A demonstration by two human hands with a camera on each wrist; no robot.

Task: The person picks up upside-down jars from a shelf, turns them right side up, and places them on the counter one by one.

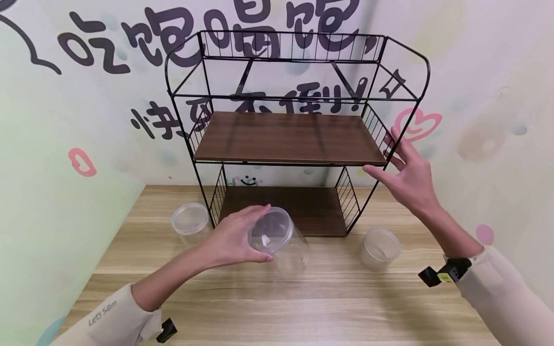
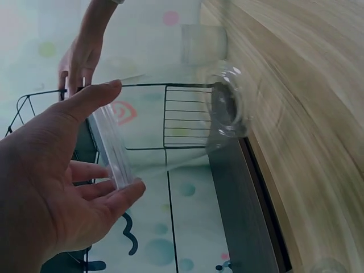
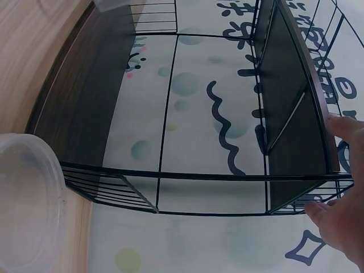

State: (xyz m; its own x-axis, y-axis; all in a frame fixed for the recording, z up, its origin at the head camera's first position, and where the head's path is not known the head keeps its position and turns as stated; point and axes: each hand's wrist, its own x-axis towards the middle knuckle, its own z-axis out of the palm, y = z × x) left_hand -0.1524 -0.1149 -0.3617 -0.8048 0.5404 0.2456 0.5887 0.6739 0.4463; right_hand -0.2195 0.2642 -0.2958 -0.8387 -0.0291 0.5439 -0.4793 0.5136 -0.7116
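Note:
A clear plastic jar (image 1: 294, 252) is in my left hand (image 1: 231, 240), which grips it round its lid (image 2: 114, 145) with thumb and fingers on opposite sides. The jar's base points down toward the table, in front of the rack's lower board (image 1: 311, 211). At the right side of the black wire rack (image 1: 285, 139), my right hand (image 1: 411, 185) holds the frame at the middle board. Its thumb lies at the board's front corner, and the other fingers reach behind the post. In the right wrist view, part of the right hand (image 3: 347, 216) falls outside the picture.
A lidded clear jar (image 1: 190, 220) stands left of the rack, and another clear container (image 1: 380, 247) stands to its right. The rack is on a wood-grain table (image 1: 303, 307) close to a painted wall (image 1: 108, 120). Its top tier is a bare wire frame.

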